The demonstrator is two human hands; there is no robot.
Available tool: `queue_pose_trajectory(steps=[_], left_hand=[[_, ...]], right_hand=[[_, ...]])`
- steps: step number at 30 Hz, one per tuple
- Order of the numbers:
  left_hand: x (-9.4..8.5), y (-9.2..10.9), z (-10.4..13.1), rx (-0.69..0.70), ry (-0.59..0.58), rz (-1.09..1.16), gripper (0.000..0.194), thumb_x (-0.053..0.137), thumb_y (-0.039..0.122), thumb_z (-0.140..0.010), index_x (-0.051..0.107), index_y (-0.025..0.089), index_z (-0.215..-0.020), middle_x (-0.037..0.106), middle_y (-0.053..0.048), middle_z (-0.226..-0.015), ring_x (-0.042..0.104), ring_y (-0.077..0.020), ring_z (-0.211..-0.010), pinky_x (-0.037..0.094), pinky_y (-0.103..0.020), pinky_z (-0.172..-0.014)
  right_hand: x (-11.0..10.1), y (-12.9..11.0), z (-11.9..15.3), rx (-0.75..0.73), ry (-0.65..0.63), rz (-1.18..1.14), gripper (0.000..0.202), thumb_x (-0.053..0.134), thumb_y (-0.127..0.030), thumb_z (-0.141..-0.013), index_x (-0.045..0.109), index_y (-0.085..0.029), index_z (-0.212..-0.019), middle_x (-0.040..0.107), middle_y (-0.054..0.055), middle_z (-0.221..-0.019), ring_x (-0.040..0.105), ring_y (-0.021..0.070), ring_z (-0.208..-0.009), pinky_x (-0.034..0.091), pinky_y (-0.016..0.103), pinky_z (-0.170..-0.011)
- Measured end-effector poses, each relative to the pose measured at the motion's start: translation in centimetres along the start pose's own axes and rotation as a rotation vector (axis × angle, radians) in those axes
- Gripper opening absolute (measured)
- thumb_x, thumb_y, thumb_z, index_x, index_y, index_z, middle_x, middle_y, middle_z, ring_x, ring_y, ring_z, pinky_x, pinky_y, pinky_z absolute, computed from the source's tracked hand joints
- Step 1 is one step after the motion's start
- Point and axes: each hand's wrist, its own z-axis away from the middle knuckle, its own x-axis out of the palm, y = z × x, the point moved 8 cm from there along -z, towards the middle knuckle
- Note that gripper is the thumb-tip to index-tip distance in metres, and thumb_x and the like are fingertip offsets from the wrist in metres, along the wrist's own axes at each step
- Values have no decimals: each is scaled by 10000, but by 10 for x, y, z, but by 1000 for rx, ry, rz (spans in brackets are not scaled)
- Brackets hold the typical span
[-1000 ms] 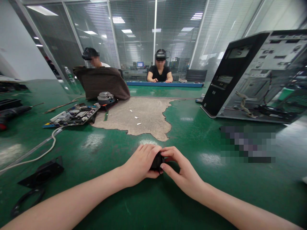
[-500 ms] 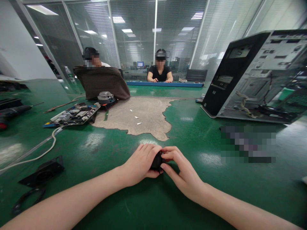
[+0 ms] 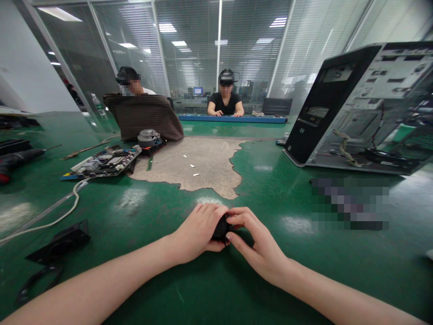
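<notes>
1. The left hand (image 3: 199,228) is curled over a small black part (image 3: 221,228), with the fingers on top of it and the thumb under its near side, so it grips the part.
2. The right hand (image 3: 255,243) meets it from the other side; its thumb and fingertips pinch the right edge of the same part.
3. The small black part sits between the two hands, low over the green desk (image 3: 277,189), near the front edge and about in the middle of the view. Most of it is covered by the fingers, so I cannot tell its exact shape.
4. Just beyond the hands the green surface is worn away in a large bare brown patch (image 3: 199,164).
5. To the left lies a circuit board (image 3: 104,163), and behind it a small round grey unit (image 3: 148,136). A white cable (image 3: 64,212) runs from the board toward the left edge.
6. At the near left lie a black fan frame (image 3: 61,243) and, just beside it, a black ring (image 3: 37,282).
7. On the right stands an open computer case (image 3: 358,108), with its inside facing to the right.
8. At the far side of the desk sits a person in black (image 3: 226,101) with both hands on a long blue strip (image 3: 233,119). Another person (image 3: 130,83) sits further left behind a brown cloth (image 3: 144,115).
</notes>
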Motion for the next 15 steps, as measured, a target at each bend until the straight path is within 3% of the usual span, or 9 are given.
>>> queue_pose_trajectory(steps=[9, 15], left_hand=[[1, -1, 0, -17, -11, -4, 600, 625, 209, -664, 290, 174, -1161, 502, -79, -1070, 482, -236, -948, 372, -371, -803], [2, -1, 0, -5, -1, 0, 627, 634, 206, -657, 268, 192, -1166, 495, -72, -1093, 476, -241, -970, 376, -373, -806]], right_hand=[[4, 12, 0, 132, -30, -35, 305, 506, -148, -797, 420, -213, -1083, 526, 42, -994, 529, 159, -883, 477, 333, -783], [-1, 1, 0, 7, 9, -19, 182, 487, -144, -811, 475, -211, -980, 470, 56, -1082, 485, 170, -991, 458, 324, -813]])
